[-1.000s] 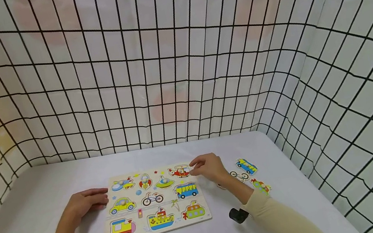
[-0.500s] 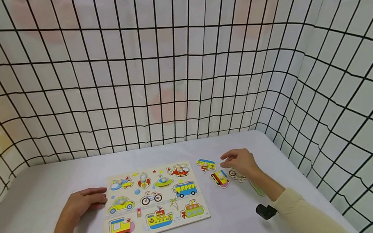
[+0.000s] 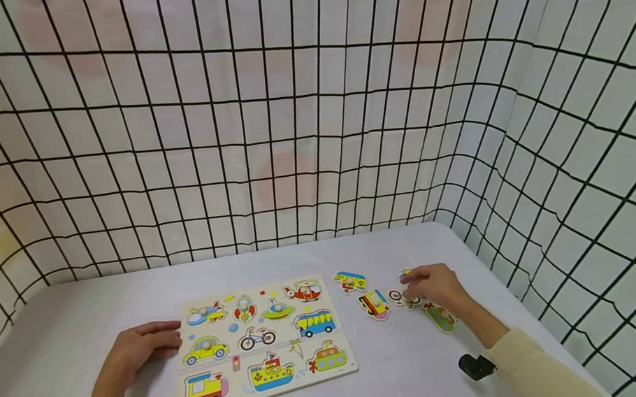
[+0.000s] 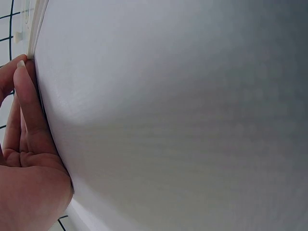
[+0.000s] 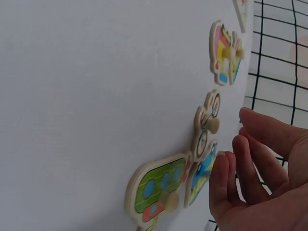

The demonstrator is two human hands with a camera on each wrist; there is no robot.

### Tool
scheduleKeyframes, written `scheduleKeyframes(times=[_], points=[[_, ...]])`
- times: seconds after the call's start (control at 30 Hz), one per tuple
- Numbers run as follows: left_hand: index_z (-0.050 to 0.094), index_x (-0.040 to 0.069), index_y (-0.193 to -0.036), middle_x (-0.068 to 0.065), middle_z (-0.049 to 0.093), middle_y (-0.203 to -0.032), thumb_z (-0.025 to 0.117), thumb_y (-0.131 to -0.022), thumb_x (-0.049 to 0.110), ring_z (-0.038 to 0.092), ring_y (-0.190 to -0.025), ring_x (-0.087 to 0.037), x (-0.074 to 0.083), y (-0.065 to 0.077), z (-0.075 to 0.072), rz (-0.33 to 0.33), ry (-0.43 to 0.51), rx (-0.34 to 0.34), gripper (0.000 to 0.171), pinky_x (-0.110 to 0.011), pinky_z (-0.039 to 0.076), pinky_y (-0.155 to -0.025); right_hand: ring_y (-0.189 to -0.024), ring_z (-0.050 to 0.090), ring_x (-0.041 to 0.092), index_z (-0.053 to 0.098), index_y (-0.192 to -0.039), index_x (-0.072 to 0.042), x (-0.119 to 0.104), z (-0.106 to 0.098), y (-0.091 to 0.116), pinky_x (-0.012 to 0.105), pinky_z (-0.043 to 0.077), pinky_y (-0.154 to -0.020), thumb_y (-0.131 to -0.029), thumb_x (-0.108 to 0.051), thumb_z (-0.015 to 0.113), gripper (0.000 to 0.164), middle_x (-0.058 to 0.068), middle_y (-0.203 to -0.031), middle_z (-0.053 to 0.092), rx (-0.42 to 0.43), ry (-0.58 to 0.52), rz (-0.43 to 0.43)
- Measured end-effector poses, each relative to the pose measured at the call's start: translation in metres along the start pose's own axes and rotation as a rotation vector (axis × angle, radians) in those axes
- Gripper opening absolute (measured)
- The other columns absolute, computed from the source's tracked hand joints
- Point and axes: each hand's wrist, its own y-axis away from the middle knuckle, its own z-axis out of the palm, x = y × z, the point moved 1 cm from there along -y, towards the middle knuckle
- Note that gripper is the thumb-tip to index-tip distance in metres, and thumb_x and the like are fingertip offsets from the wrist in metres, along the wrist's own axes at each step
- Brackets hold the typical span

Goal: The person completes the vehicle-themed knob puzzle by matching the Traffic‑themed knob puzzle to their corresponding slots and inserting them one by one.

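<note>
The wooden knob puzzle board [image 3: 287,335] lies on the white table. My left hand [image 3: 142,346] rests at its left edge with fingertips against it. To the board's right, my right hand [image 3: 440,285] hovers over loose pieces, fingers loosely bent and holding nothing. Close under it are the bicycle piece [image 5: 207,125] and the bus piece [image 5: 201,175], which the hand mostly hides in the head view. The submarine piece [image 3: 441,316] lies nearer the wrist. Between hand and board are the train piece [image 3: 374,305] and the ship piece [image 3: 349,281]. A helicopter piece [image 3: 304,292] sits in the board's top right corner.
The board also holds plane [image 3: 206,315], rocket [image 3: 244,309], flying saucer [image 3: 277,311] and car [image 3: 205,350] pieces. Printed shapes show in its other places. White walls with black netting [image 3: 249,168] stand behind and beside the table.
My right hand has moved right, from the helicopter piece on the board to above the loose bicycle and bus pieces. The left hand has stayed at the board's edge.
</note>
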Motion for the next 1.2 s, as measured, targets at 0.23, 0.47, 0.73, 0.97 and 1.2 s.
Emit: scheduleKeyframes(times=[0.23,0.47,0.73,0.97,1.2], points=[[0.065,0.001,-0.133,-0.022,0.072,-0.117,0.078,-0.086,0.021,0.07,-0.076,-0.02,-0.002,0.0,0.0,0.009,-0.004,-0.001,0.054,-0.025,0.057,-0.071,-0.08,0.064,0.018,0.079,-0.103,-0.01,0.01,0.001,0.0,0.028,0.049,-0.066,-0.081,-0.019,0.082,0.024,0.003,-0.094,0.075,-0.038,0.031,0.046],[0.064,0.001,-0.134,-0.022,0.072,-0.117,0.078,-0.086,0.022,0.07,-0.076,-0.02,-0.003,-0.001,0.0,0.006,-0.01,-0.001,0.054,-0.025,0.057,-0.072,-0.08,0.06,0.018,0.079,-0.1,-0.012,0.017,0.004,-0.001,0.028,0.046,-0.065,-0.08,-0.021,0.083,0.021,0.0,-0.088,0.074,-0.046,0.038,0.049],[0.065,0.001,-0.133,-0.022,0.072,-0.116,0.078,-0.085,0.022,0.069,-0.077,-0.021,-0.004,0.001,0.0,0.007,-0.005,-0.001,0.054,-0.026,0.057,-0.072,-0.081,0.059,0.019,0.078,-0.096,-0.009,0.015,0.006,0.002,0.029,0.044,-0.064,-0.08,-0.018,0.081,0.018,0.0,-0.085,0.071,-0.036,0.048,0.031],[0.065,0.002,-0.134,-0.022,0.071,-0.12,0.08,-0.084,0.024,0.07,-0.079,-0.021,-0.003,0.0,0.0,-0.002,0.005,-0.007,0.057,-0.026,0.058,-0.074,-0.081,0.059,0.019,0.077,-0.094,-0.009,0.014,0.007,0.001,0.029,0.045,-0.064,-0.08,-0.018,0.082,0.017,0.003,-0.087,0.072,-0.026,0.061,0.023],[0.062,-0.001,-0.135,-0.021,0.072,-0.116,0.077,-0.087,0.025,0.07,-0.077,-0.018,-0.001,0.0,0.0,0.019,-0.008,-0.019,0.056,-0.024,0.057,-0.071,-0.078,0.059,0.018,0.078,-0.094,-0.011,0.009,0.006,0.0,0.029,0.046,-0.062,-0.082,-0.02,0.081,0.016,0.005,-0.096,0.072,-0.023,0.068,0.017]])
